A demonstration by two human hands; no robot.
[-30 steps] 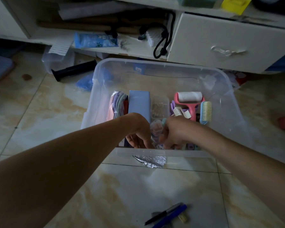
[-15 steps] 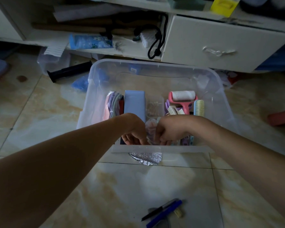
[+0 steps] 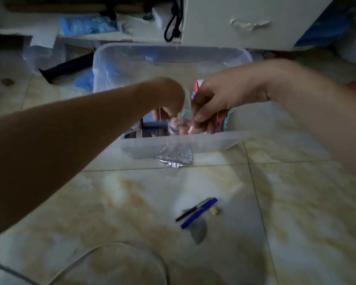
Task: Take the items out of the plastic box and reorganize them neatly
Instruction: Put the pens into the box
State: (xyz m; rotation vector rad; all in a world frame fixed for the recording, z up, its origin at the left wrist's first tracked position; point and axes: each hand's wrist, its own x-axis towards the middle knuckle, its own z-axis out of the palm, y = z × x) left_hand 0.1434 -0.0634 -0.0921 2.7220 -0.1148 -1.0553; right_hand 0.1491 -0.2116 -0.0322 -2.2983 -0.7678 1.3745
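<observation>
A clear plastic box (image 3: 185,142) stands on the tiled floor below a white cabinet. Both my hands reach over its near rim. My left hand (image 3: 169,97) and my right hand (image 3: 216,99) together grip a small clear bag of pastel items (image 3: 181,124), raised to about the rim's height. The fingers of both hands curl round the bag's top. A dark blue item (image 3: 152,131) and a teal-edged item (image 3: 227,120) show inside the box under my hands. My arms hide the other contents, and the frame is blurred.
A black pen (image 3: 193,209), a blue pen (image 3: 199,212), a small beige piece (image 3: 214,211) and a grey scrap (image 3: 197,229) lie on the floor near me. A silver foil scrap (image 3: 175,158) sticks out under the box. A black tube (image 3: 68,65) lies at the back left, a white drawer (image 3: 251,21) behind.
Both hands have risen from deep in the box with the small bag between them. The camera has tipped downward, so more of the near floor shows.
</observation>
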